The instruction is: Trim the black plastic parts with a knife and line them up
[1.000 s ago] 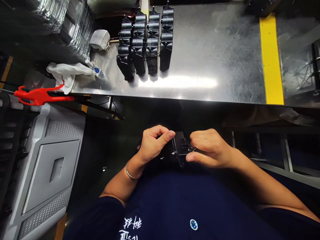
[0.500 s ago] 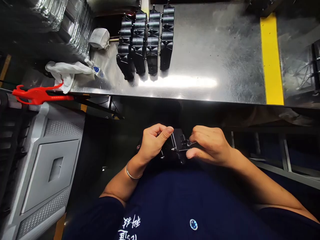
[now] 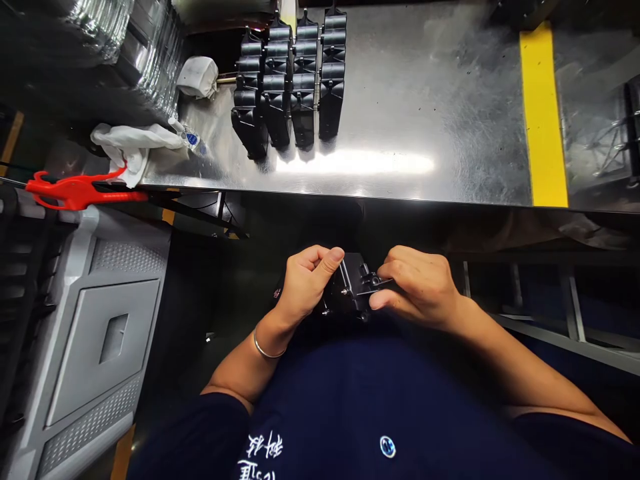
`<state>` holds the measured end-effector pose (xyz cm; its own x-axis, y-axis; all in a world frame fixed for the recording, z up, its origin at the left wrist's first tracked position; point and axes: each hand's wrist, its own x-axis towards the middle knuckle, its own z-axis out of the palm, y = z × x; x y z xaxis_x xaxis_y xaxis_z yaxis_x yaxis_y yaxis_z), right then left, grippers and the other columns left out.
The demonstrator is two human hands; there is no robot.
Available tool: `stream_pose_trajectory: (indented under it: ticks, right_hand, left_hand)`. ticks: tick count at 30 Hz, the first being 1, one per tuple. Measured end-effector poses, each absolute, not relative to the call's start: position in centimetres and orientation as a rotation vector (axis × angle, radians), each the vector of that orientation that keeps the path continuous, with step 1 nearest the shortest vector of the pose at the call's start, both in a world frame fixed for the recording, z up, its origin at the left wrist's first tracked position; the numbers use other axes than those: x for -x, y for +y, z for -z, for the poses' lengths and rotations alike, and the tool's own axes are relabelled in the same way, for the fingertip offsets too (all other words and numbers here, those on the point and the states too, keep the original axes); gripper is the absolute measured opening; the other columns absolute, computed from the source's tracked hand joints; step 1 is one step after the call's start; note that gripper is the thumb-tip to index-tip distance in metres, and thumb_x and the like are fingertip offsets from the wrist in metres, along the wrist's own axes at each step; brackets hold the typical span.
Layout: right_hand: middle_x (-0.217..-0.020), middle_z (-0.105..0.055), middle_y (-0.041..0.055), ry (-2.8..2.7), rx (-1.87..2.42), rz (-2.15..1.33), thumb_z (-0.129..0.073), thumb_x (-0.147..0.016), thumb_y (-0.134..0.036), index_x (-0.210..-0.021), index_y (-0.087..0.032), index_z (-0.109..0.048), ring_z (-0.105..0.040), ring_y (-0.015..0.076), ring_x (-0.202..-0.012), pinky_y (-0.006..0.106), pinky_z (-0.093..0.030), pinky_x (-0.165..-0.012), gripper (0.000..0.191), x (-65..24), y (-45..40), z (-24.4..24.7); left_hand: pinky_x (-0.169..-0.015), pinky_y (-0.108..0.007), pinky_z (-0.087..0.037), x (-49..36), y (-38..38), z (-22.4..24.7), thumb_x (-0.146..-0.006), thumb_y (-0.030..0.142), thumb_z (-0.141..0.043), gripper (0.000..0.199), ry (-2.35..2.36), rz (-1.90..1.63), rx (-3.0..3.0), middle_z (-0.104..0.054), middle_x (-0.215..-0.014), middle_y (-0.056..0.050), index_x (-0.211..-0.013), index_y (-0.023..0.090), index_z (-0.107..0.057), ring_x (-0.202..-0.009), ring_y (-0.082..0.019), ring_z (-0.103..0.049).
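A glossy black molded plastic part [image 3: 353, 270] is held in front of my dark blue shirt, below the bench edge. My left hand [image 3: 310, 277] grips it from the left, thumb on top and fingers curled behind. From the right, my right hand [image 3: 417, 283] pinches a thin dark tab or blade at the part's right side between thumb and fingers; I cannot tell whether this is a piece of the part or a tool. The part's lower edge blends into the dark shirt. Several similar black parts [image 3: 305, 100] stand in a row on the metal bench.
The steel bench [image 3: 400, 100] spans the top, with a yellow tape strip [image 3: 544, 120] at right. A red trimmer-like tool [image 3: 80, 190], white cloth [image 3: 135, 143] and wrapped white block [image 3: 199, 77] lie left. Plastic-wrapped stacks [image 3: 150, 53] rise behind; a grey crate [image 3: 105, 333] stands lower left.
The black part has tilted slightly between my hands. My right hand has shifted a little left and up, and the thin tab in it sits at a different angle.
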<state>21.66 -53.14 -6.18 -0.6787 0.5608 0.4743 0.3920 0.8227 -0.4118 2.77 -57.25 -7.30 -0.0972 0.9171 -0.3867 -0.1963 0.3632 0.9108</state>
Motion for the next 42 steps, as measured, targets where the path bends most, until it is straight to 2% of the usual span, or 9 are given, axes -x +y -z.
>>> stream_pose_trajectory:
  ticks: [7,14,20,23,27,30,33,38,42]
  right_hand:
    - [-0.054,-0.042,0.0006,-2.444,0.7,-0.264,-0.04,-0.097,-0.049,-0.056,-0.017,-0.044,-0.034,0.0094,-0.052,0.025,-0.026,-0.05,0.052,-21.4,-53.2,6.3]
    - [-0.059,-0.051,0.0028,-2.423,0.744,-0.283,-0.041,-0.094,-0.055,-0.069,-0.015,-0.054,-0.044,0.0107,-0.057,0.025,-0.034,-0.054,0.049,-21.6,-53.1,6.5]
    - [-0.053,-0.044,0.0007,-2.445,0.787,-0.269,-0.044,-0.095,-0.05,-0.056,-0.017,-0.043,-0.036,0.0093,-0.051,0.026,-0.025,-0.05,0.051,-21.3,-53.3,6.5]
    - [-0.05,-0.039,-0.0017,-2.402,0.629,-0.62,-0.046,-0.096,-0.044,-0.055,-0.017,-0.038,-0.034,0.0071,-0.048,0.025,-0.025,-0.048,0.049,-21.3,-53.1,6.1]
    - [-0.057,-0.049,-0.0004,-2.24,0.442,-1.099,-0.034,-0.099,-0.047,-0.072,-0.017,-0.051,-0.044,0.007,-0.051,0.021,-0.035,-0.051,0.044,-21.7,-52.7,5.4]
    - [-0.065,-0.056,0.0031,-2.198,0.753,-0.862,-0.032,-0.101,-0.035,-0.085,-0.017,-0.057,-0.049,0.0095,-0.056,0.023,-0.039,-0.054,0.034,-21.8,-52.7,5.4]
    - [-0.064,-0.059,0.0029,-2.242,0.954,-0.566,-0.044,-0.096,-0.024,-0.083,-0.018,-0.059,-0.051,0.0106,-0.055,0.025,-0.039,-0.055,0.021,-21.5,-52.7,5.8]
    - [-0.062,-0.061,0.0014,-2.28,0.995,-0.335,-0.048,-0.094,-0.021,-0.083,-0.018,-0.062,-0.054,0.0104,-0.053,0.024,-0.04,-0.054,0.018,-21.5,-52.3,6.1]
    - [-0.056,-0.057,-0.0009,-2.342,0.97,-0.297,-0.048,-0.094,-0.021,-0.081,-0.018,-0.063,-0.052,0.0095,-0.05,0.022,-0.04,-0.052,0.02,-21.9,-52.2,6.0]
  left_hand:
    - [-0.045,-0.019,-0.036,-2.8,-57.2,7.3,-0.071,0.06,-0.072,0.049,1.329,-1.11,-0.688,-0.053,-0.053,0.002,-0.062,0.014,-0.058,-0.047,-0.006,-0.043]
    - [-0.044,-0.019,-0.035,-3.0,-57.2,7.1,-0.069,0.061,-0.072,0.05,1.309,-1.114,-0.668,-0.052,-0.052,0.003,-0.06,0.014,-0.057,-0.045,-0.005,-0.042]
    - [-0.044,-0.019,-0.036,-2.9,-57.3,7.4,-0.069,0.061,-0.072,0.05,1.36,-1.12,-0.655,-0.053,-0.053,0.003,-0.062,0.014,-0.057,-0.046,-0.006,-0.044]
    - [-0.043,-0.019,-0.036,-2.9,-57.3,7.2,-0.069,0.06,-0.073,0.049,1.349,-1.13,-0.65,-0.053,-0.053,0.003,-0.061,0.014,-0.057,-0.045,-0.005,-0.044]
    - [-0.043,-0.019,-0.036,-2.7,-56.7,7.0,-0.069,0.059,-0.074,0.049,1.317,-1.153,-0.57,-0.052,-0.052,0.004,-0.062,0.014,-0.056,-0.045,-0.005,-0.044]
    - [-0.041,-0.019,-0.035,-2.6,-55.8,7.4,-0.067,0.062,-0.074,0.05,1.292,-1.09,-0.427,-0.049,-0.051,0.005,-0.066,0.015,-0.057,-0.042,-0.005,-0.043]
    - [-0.039,-0.018,-0.032,-2.7,-55.4,8.2,-0.066,0.062,-0.075,0.051,1.262,-1.012,-0.297,-0.047,-0.05,0.007,-0.069,0.014,-0.056,-0.038,-0.004,-0.039]
    - [-0.045,-0.019,-0.041,-3.3,-55.8,9.1,-0.058,0.061,-0.079,0.055,1.233,-0.999,-0.279,-0.056,-0.056,0.003,-0.072,0.013,-0.057,-0.047,-0.007,-0.051]
    - [-0.047,-0.019,-0.043,-3.4,-56.0,9.2,-0.06,0.063,-0.077,0.055,1.22,-1.015,-0.314,-0.057,-0.057,0.002,-0.071,0.013,-0.058,-0.048,-0.008,-0.052]
